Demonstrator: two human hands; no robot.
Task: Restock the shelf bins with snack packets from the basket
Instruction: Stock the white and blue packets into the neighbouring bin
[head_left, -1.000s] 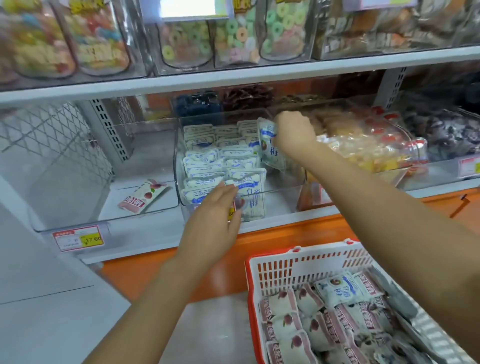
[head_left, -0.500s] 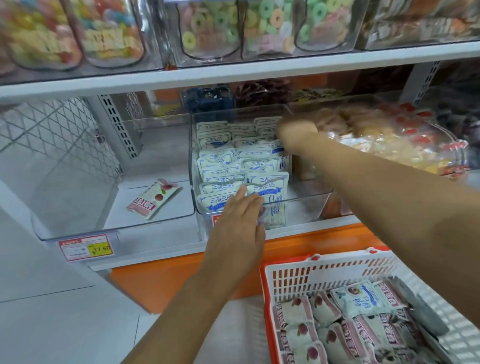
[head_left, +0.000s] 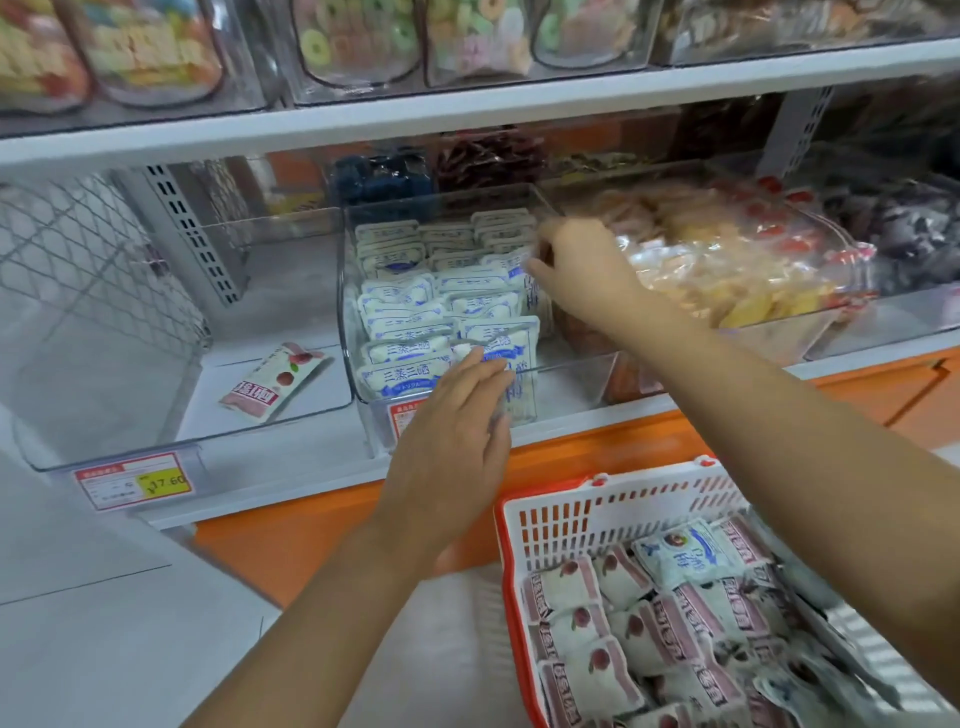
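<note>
Biggest thing in view was the white shelf (head_left: 519, 104), and under it sat three clear bins in a row. The left bin (head_left: 104, 364) had just one pink packet (head_left: 270, 384) lying flat at a slant. The middle bin (head_left: 571, 384) was packed with rows of blue packets (head_left: 410, 332), except for a bare strip along its right wall. The right bin (head_left: 883, 317) was heaped with orange and yellow snacks. Down at bottom right was the basket (head_left: 597, 509), mostly full of pink stock (head_left: 587, 634) with a blue one (head_left: 680, 556) on top. The right arm reached across above the basket. The right hand (head_left: 582, 270) was at the back right of the middle bin, fingers curled. It looked like it was pinching the top of an upright packet (head_left: 532, 299) that stood on edge just below the fingers, long side up-down, right beside that strip. So I'd say the next bit was just easing it down into the strip, and the right hand was clearly the nearer one. The left hand (head_left: 452, 441) was at the bin's front, fingers nearly straight, resting on the front row and gripping nothing.
</note>
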